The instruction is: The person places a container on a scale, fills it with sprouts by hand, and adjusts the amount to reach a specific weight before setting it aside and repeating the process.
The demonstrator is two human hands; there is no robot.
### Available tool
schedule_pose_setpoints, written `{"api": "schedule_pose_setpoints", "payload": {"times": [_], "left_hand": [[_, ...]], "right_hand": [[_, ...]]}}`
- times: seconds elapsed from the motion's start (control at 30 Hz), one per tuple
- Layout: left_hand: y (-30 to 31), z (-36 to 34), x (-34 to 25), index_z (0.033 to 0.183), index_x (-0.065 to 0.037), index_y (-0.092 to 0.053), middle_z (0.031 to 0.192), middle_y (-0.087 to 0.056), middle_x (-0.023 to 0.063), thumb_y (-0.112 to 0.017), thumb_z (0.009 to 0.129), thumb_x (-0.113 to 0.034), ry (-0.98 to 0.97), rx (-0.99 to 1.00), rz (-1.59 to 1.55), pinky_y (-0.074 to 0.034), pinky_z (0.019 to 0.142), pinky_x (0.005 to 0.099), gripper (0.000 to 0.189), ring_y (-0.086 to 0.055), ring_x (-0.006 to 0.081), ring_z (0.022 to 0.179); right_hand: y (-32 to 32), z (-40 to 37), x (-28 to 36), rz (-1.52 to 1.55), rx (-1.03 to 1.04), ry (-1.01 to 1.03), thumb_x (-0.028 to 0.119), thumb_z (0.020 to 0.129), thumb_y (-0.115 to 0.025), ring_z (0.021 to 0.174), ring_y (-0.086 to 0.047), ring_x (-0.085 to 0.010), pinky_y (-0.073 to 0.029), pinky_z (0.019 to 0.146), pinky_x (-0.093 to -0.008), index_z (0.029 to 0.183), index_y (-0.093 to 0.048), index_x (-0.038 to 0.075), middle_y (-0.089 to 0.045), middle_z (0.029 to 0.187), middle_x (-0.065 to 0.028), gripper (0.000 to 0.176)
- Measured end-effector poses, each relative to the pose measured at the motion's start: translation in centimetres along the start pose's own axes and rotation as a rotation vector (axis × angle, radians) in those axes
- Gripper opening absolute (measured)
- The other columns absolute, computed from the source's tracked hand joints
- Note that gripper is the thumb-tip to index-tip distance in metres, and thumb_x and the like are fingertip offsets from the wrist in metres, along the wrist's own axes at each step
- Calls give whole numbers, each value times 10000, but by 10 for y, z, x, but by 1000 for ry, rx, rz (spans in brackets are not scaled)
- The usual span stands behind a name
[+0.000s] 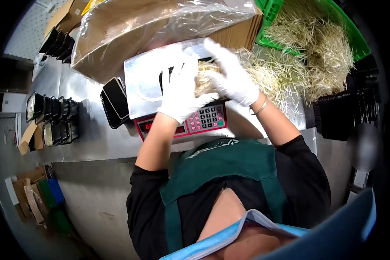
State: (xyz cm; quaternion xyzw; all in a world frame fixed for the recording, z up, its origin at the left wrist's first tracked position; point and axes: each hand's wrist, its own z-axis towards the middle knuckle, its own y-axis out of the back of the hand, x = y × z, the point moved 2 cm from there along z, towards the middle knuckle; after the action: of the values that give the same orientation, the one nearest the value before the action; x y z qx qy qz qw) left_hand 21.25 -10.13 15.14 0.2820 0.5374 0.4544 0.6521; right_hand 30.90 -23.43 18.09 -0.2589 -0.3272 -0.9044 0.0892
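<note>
A clump of bean sprouts sits in a black tray, only partly visible, on the metal pan of a red digital scale. My left hand, in a white glove, rests over the tray's left part with fingers spread and thumb reaching below the clump. On the other side, my gloved right hand touches the sprouts with its thumb; its fingers stretch out, apart. The glare hides part of the left fingertips. Loose sprouts lie just right of my right hand.
A green crate spills sprouts at the upper right. Behind the scale stands a plastic-lined cardboard box. Black trays lie left of the scale, with stacked packs farther left. More black trays stand at the right edge.
</note>
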Motion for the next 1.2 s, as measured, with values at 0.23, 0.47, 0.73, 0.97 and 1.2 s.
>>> {"api": "schedule_pose_setpoints", "payload": {"times": [0.23,0.47,0.73,0.97,1.2], "left_hand": [[-15,-9,8,1375,-76,-357,1364,-426,156,-611,708,-414,-19,20,147,-213,998,627,790,-428,356,1201],[4,-3,-5,1393,16,-292,1419,-356,157,-635,695,-597,68,188,113,-181,1021,614,990,-374,345,1234],[0,-3,2,1360,-8,-389,1348,-450,159,-618,654,-680,19,82,119,-276,955,573,1001,-432,341,1155],[-8,2,11,1365,-55,-408,1336,-450,105,-641,551,-720,96,110,200,-318,924,537,1076,-412,290,1156],[8,9,5,1405,-42,-325,1342,-445,176,-679,659,-579,96,129,56,-268,993,565,985,-444,364,1181]], "right_hand": [[-39,-8,-6,-69,384,-166,311,836,-549,947,-548,-390,-446,841,-419,1207,-449,-50,-545,996,-273,527],[7,50,-23,-160,505,-2,336,837,-616,923,-596,-358,-478,823,-409,1310,-431,36,-600,1066,-192,590],[-11,228,-256,-601,482,-460,378,832,-593,955,-614,-363,-482,846,-394,1014,-635,56,-633,1053,-191,372],[-79,213,-367,-964,1010,-431,144,785,-584,1036,-613,-323,-494,856,-397,1064,-658,32,-630,1123,-170,310],[-15,224,-275,-611,721,-418,364,764,-606,813,-646,-343,-500,731,-399,904,-675,7,-665,878,-207,389]]}}
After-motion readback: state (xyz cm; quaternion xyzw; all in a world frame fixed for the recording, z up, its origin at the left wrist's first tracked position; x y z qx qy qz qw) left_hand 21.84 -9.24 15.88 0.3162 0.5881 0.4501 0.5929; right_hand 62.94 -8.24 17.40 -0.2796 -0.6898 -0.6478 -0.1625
